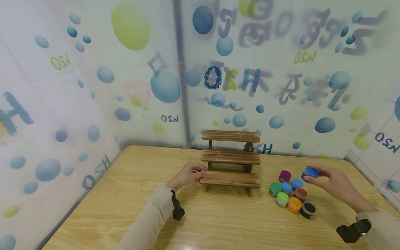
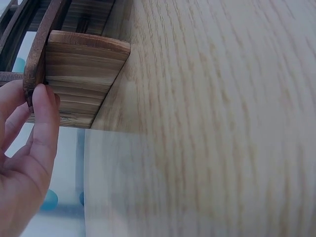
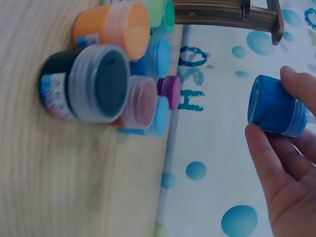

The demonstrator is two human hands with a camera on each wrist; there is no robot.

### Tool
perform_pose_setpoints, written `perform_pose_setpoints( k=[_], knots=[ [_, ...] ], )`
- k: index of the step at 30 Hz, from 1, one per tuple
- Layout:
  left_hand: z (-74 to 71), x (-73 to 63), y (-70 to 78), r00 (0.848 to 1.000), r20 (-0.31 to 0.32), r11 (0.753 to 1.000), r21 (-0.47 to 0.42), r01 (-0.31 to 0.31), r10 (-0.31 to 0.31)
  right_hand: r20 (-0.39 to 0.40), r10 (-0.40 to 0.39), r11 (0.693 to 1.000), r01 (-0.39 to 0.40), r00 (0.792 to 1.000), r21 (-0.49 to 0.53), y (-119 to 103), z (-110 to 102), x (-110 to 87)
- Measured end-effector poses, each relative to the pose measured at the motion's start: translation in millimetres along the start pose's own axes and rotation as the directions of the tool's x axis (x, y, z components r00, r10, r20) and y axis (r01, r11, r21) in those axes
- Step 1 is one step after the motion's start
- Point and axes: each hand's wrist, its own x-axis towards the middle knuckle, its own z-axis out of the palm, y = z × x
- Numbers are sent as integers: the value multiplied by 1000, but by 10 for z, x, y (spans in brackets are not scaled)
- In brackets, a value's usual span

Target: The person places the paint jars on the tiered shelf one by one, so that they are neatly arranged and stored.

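A three-tier wooden stand [image 1: 230, 178] stands at the middle back of the table. My left hand [image 1: 188, 174] pinches the left end of its lowest step between thumb and fingers; the left wrist view shows the fingertips [image 2: 43, 94] on the dark wooden edge. Off to the right, my right hand [image 1: 332, 180] grips a dark blue paint jar [image 3: 274, 106] by its sides, raised over the table. Close beside it is a cluster of paint jars: purple [image 1: 285, 175], light blue, green [image 1: 275, 189], light green [image 1: 282, 199], brown [image 1: 301, 194], orange [image 1: 294, 205] and black [image 1: 308, 210].
The wooden table [image 1: 200, 222] has its back edge against a pale curtain [image 1: 150, 132] printed with blue and green bubbles and lettering. Curtain also hangs along the left and right sides. The stand's upper steps [image 1: 231, 135] rise toward the back.
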Motion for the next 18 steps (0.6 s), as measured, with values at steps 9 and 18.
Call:
perform_pose_setpoints(
  k=[9,18],
  knots=[
    [-1,-38,81,1000,11,1000,-21,-8,8,-4,-47,999,48,999,13,-276,-20,167],
    [-6,-135,272,1000,27,1000,-21,-4,5,13,-128,991,128,992,35,-559,24,370]
  ],
)
